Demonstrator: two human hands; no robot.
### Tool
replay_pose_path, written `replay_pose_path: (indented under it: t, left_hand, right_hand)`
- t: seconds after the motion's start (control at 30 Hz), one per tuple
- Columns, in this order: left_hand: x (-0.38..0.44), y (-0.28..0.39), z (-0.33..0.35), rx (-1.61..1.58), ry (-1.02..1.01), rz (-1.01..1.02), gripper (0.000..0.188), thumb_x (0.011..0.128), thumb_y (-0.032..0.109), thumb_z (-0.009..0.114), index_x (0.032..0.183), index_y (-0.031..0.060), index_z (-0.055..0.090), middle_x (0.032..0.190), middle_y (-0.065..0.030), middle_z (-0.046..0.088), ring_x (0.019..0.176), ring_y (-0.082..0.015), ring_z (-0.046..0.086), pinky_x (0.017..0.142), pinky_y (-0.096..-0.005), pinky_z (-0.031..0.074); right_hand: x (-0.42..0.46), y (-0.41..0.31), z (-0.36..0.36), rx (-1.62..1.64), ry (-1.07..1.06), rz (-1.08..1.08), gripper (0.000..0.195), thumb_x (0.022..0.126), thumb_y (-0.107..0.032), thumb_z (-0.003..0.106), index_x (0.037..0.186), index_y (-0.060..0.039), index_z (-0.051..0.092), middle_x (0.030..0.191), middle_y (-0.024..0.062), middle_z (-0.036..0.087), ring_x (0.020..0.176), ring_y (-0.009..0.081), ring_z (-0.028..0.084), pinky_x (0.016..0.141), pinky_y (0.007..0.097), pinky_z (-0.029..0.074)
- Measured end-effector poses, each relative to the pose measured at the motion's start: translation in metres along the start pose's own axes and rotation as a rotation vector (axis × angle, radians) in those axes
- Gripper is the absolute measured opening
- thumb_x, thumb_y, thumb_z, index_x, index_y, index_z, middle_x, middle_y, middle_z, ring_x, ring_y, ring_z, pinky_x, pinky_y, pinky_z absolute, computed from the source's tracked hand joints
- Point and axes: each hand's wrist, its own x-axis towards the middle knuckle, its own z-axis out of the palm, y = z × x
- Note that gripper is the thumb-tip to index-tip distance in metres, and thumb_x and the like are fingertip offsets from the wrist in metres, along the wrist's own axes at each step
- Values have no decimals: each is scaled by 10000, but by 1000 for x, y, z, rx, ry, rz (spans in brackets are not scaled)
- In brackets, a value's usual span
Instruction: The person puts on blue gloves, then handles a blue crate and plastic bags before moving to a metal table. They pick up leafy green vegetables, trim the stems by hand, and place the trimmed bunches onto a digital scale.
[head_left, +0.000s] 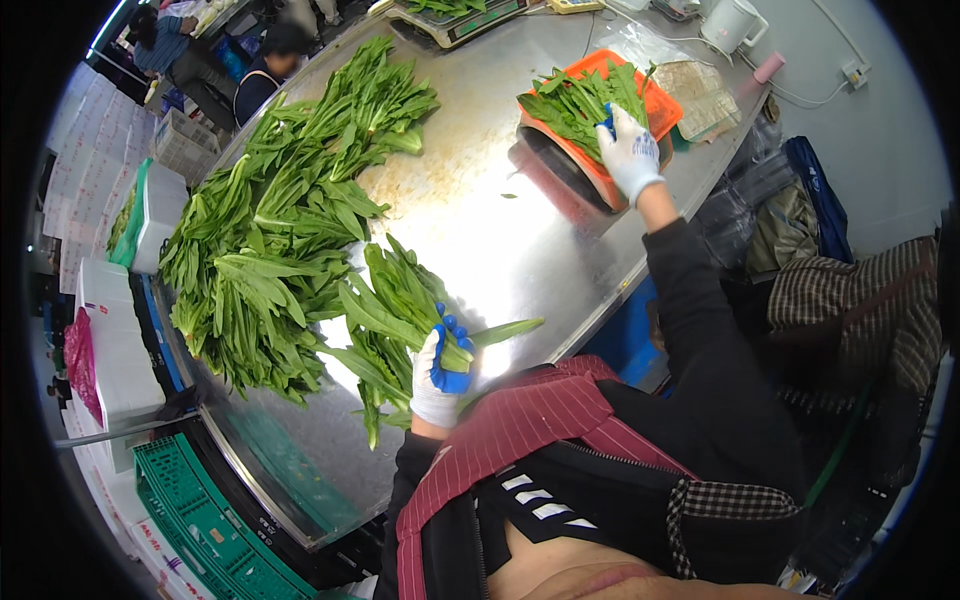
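Observation:
My left hand (442, 367), in a white knit glove with blue-coated fingers, grips the stem ends of a small bunch of long-leaf lettuce (397, 289). More loose leaves hang below that wrist. At the upper right, my right hand (631, 150), gloved alike, rests on long green leaves (566, 105) inside an orange plastic basket (664, 105). Its fingers are partly hidden among the leaves, so whether they grip any is unclear. The basket stands on a scale with a dark, rounded side (562, 161). A large heap of the same lettuce (262, 225) covers the table's left part.
The metal table (450, 202) has a long right edge near my arm. At its far end are a second scale (469, 22), plastic bags (637, 45) and a white kettle (731, 26). Foam boxes (120, 337) and a green crate (202, 517) stand left. Two people (274, 71) are beyond.

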Motion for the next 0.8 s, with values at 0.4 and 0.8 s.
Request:
replay_pose_path:
  t: [0.4,0.8]
  left_hand:
    - [9,-21,16,48,73,-26,340,988,134,537,1323,74,529,1084,-55,645,965,-205,600,859,-344,509]
    - [25,-18,22,39,-6,1,352,977,143,551,1315,47,529,1201,-83,627,1109,-258,596,963,-399,498]
  right_hand:
    - [68,30,15,-447,-364,104,370,898,-417,586,1099,-111,640,1132,139,660,1055,323,642,869,450,504]
    - [-3,-15,-5,1018,30,72,214,866,-103,737,1016,-14,614,812,-30,598,706,60,548,647,228,472]
